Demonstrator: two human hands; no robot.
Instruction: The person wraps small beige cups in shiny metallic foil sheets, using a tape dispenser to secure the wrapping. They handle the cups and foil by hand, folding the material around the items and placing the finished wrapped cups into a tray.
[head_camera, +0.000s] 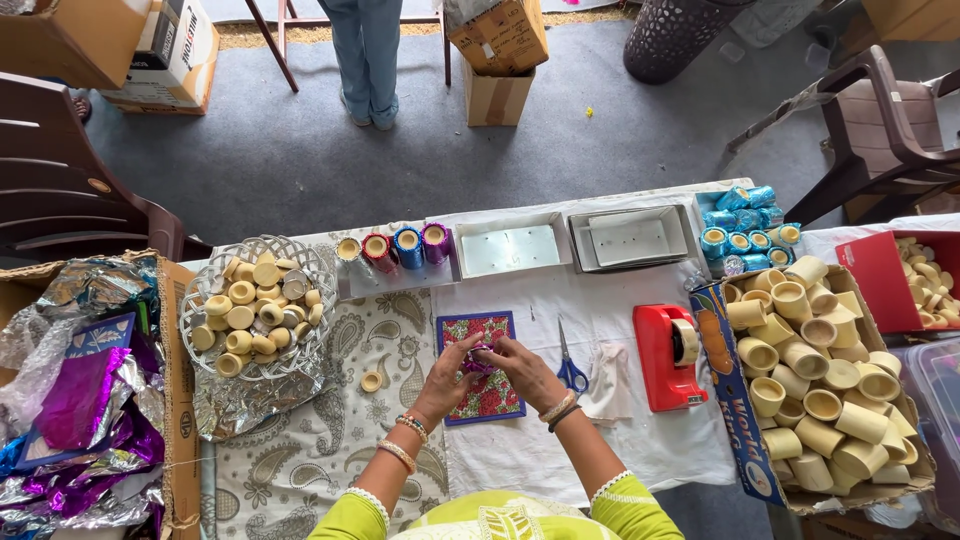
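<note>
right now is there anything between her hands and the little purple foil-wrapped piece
Nothing visible. Both the left hand and the right hand already touch the purple foil-wrapped piece, holding it between their fingertips above the red floral mat.

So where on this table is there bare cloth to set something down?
Bare cloth lies between the scissors and the red tape dispenser, below the white trays. The patterned cloth left of the left hand is open. The right edge is crowded with cups.
</note>
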